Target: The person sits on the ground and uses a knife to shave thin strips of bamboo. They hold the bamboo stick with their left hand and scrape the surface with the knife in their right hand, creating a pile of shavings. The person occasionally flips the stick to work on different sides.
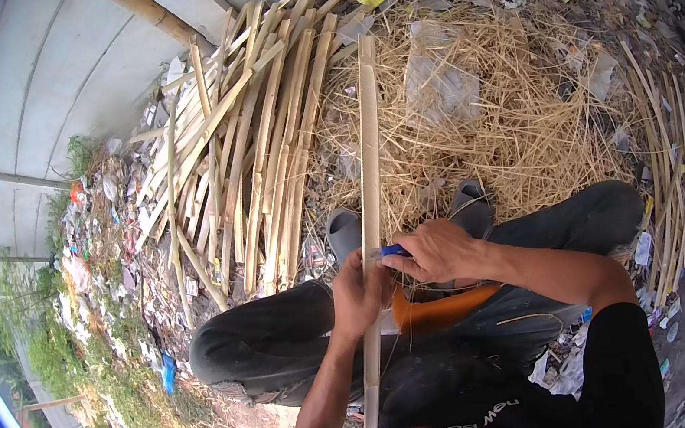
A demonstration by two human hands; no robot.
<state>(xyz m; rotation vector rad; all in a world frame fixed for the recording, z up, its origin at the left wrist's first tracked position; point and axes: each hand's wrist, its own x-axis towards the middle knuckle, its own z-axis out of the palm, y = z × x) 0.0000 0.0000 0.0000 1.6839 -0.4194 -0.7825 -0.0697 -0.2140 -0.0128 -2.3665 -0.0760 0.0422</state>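
Observation:
A long split bamboo strip (366,132) runs lengthwise in front of me, from the straw down past my lap. My left hand (358,292) is closed around it near the middle. Just to the right, my right hand (435,251) grips a blue-handled knife (394,250), its short blade against the strip; the fingers partly cover the tool. Below my hands, an orange piece (443,309) lies between my legs, and its kind is not clear.
A heap of split bamboo strips (263,146) lies at the far left. Thin shavings (502,104) cover the ground ahead, with a clear plastic sheet (440,82) among them. Thinner strips (668,177) lie at right. A pale wall (68,69) stands behind; litter surrounds me.

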